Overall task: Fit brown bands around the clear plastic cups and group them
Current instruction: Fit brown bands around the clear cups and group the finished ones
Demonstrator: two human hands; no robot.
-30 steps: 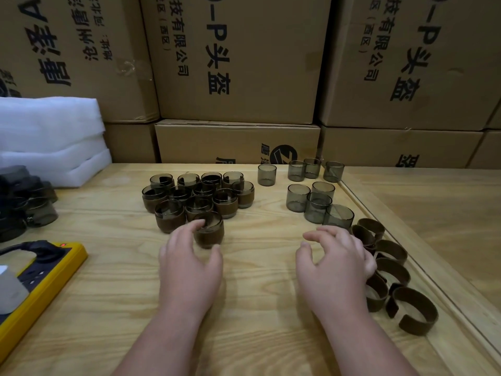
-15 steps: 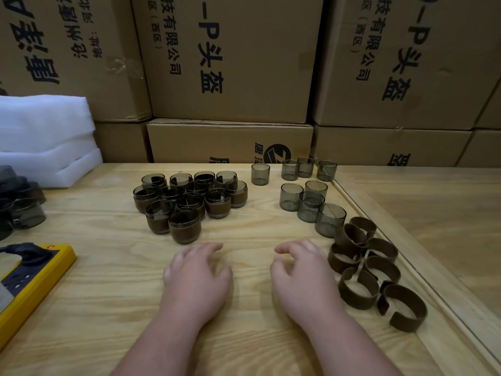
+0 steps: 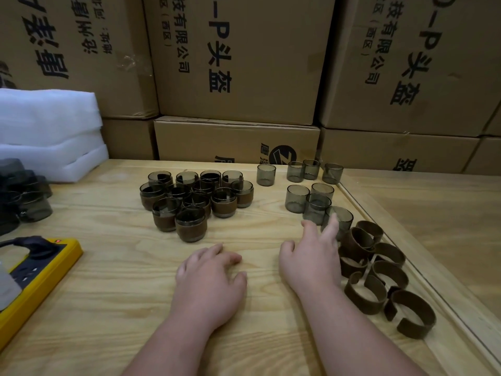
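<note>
Open bench (image 3: 108,308) lies between the banded cups (image 3: 191,223) and bare cups (image 3: 315,208). Loose bands (image 3: 379,278) crowd the right edge; cardboard boxes (image 3: 238,63) wall off the back.

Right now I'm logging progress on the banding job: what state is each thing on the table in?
Banded cups: upright, brown bands fitted, clustered together.
Bare cups: upright, no bands, loosely grouped at right.
Brown bands: loose, open-ended, piled by the table edge.
Left hand: resting on the table, holding nothing.
Right hand: fingers extended toward the nearest bare cup, holding nothing.
Yellow power strip: red light lit.
</note>
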